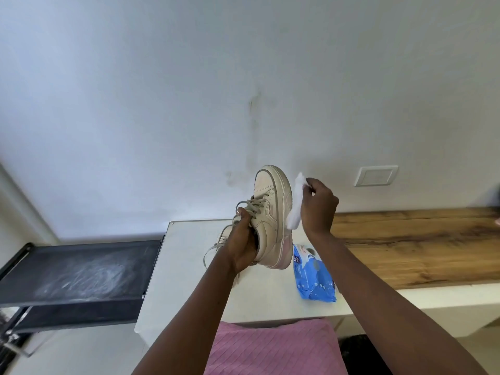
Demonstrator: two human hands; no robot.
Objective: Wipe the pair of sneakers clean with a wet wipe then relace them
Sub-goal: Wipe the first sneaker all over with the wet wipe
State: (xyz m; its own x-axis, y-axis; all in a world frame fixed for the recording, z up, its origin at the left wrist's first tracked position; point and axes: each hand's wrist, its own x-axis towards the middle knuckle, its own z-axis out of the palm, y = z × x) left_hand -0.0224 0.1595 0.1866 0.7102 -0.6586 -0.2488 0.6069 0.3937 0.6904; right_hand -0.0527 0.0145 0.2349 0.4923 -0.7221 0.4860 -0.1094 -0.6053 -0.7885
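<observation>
Sneaker [270, 212] gripped toe-up by L hand [242, 246] — R hand [320, 209] pinches wet wipe [295, 209] just beside its sole.

2nd sneaker [225, 234] is mostly hidden behind the left hand [243, 247] and the held sneaker [270, 212]; only a strip of upper and 1 loose lace show, and the left fingers vanish into the held sneaker's opening. Can't tell if the wet wipe [295, 207] in the right hand [319, 209] touches the sole or sits just beside it. Wipe pack [313, 277] print is too blurred to read and the heel covers its top corner; dark rack [81, 269] is cut by the left edge, small pink thing [497, 221] by the right edge.
</observation>
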